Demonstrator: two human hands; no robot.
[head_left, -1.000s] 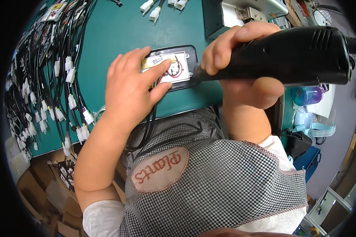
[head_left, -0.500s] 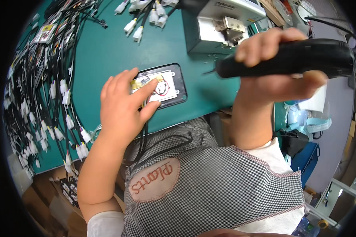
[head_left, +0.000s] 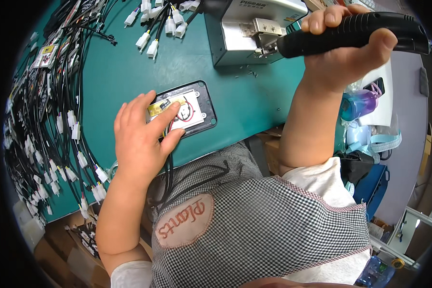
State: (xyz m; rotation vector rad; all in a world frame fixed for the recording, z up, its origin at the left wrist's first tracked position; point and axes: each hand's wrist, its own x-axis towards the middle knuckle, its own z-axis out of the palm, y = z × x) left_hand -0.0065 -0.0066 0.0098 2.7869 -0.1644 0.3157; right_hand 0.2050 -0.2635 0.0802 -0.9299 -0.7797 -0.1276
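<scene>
1. Apron [head_left: 273, 225] in small black-and-white check is nearest, with a black cable [head_left: 168, 177] running over it from the bench edge. Slack there seems worth keeping, so that a snag on the cloth does not drag the work.

2. Left hand [head_left: 141, 137] lies spread and loosely open, pressing down rather than gripping. Its index finger is on the white plate [head_left: 197, 116], the thumb near the plate's lower edge. Light, even pressure should steady the work without bending it.

3. Under that hand, the black housing [head_left: 208, 103] sits flat on the green bench [head_left: 254, 105], slightly turned, near the bench's front edge. The white plate lies inside it, with a yellow strip [head_left: 156, 107] and a loop of red wire [head_left: 192, 109]. Two tabs show on the plate's right side; whether they hold screws I cannot tell. Wires are best kept off those tabs, and fingertips away from them.

4. Beyond, small loose bits [head_left: 250, 68], perhaps screws, are scattered on the bench.

5. Right hand [head_left: 341, 65] is raised and closed around a black handheld tool [head_left: 355, 33], fingers over its top. The nose is beside the metal fitting [head_left: 268, 26] of a box-shaped machine [head_left: 221, 50]; contact is unclear. A straight, unhurried approach would suit it.

6. Farthest, white connectors [head_left: 152, 49] lie well apart from the housing.
</scene>
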